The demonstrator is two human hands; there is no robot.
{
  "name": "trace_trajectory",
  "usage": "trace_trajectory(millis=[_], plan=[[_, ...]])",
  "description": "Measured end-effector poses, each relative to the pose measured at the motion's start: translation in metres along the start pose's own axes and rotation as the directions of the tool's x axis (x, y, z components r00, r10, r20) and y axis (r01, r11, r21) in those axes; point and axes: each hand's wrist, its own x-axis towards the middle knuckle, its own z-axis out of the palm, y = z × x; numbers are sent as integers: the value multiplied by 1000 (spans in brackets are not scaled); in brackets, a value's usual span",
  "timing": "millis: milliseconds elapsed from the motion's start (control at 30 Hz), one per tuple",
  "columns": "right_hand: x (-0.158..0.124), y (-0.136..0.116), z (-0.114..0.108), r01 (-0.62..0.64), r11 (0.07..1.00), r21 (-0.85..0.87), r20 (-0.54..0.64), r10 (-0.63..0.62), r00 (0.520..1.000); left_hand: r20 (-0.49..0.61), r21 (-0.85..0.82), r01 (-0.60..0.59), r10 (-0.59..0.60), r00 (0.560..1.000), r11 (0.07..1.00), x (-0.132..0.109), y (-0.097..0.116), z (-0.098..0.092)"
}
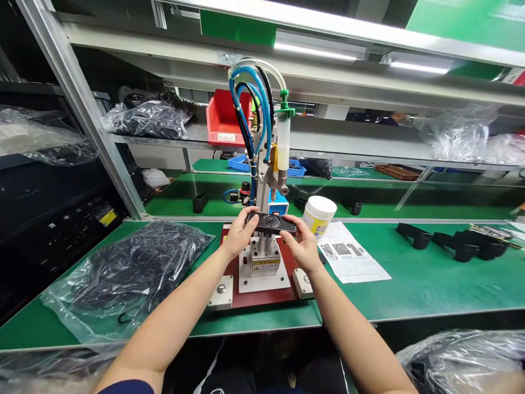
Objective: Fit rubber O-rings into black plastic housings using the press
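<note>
- The person's left hand (pixel 240 232) and right hand (pixel 302 243) are both closed on the ends of a black ribbed plastic part (pixel 270 222), gripping it between fingers and thumbs.
- The part is sitting just above the steel fixture (pixel 264 254) of a bench-top pneumatic dispenser (pixel 258 164); I can't tell whether they're touching.
- A loosening grip is the risk I'm seeing: the part could be dropping onto the fixture.
- Round push buttons (pixel 220 291) are sitting on the red base plate (pixel 233 295), close to the left wrist. If they're machine controls, a careless brush could be triggering a cycle.
- A white tub (pixel 319 214) is standing just beyond the right hand, so a wide swing could be tipping it onto the printed instruction sheet (pixel 348 253).
</note>
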Motion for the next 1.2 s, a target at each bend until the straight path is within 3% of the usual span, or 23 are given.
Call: trace_trajectory(millis=[167,333,433,600,700,800,867,900,1000,1067,1133,1200], plan=[[-4,12,-1,-43,998,38,23,42,999,-75,55,11,-7,997,998,-3,-12,5],[-5,14,-1,-1,1000,-23,83,3,997,-156,83,16,-3,988,996,-9,-20,9],[-6,19,2,16,1000,8,52,-16,998,-189,81,12,4,982,997,-11,-25,10],[-6,22,5,-10,1000,13,49,10,999,-194,66,35,-22,981,997,-7,-25,15],[-14,15,2,-16,998,-62,27,18,999,-190,115,36,-14,982,993,-24,-22,10],[-44,9,-9,-43,982,-181,-180,10,984,-214,344,-3,81,974,939,-71,-21,-22],[-72,9,-23,-70,971,-230,-407,-30,913,-303,605,68,150,941,793,-118,-19,-60],[-86,10,-32,-103,962,-253,-486,-34,873,-370,725,160,184,910,670,-143,-18,-83],[-122,15,-55,-268,918,-291,-466,109,878,-539,773,400,176,824,493,-211,-17,-151],[-135,16,-59,-343,885,-315,-418,195,887,-560,777,469,121,820,421,-239,-21,-188],[-138,13,-52,-336,886,-321,-410,190,892,-560,783,498,72,826,372,-251,-31,-209],[-136,8,-41,-253,912,-324,-405,108,908,-556,796,520,34,831,309,-250,-43,-215]])
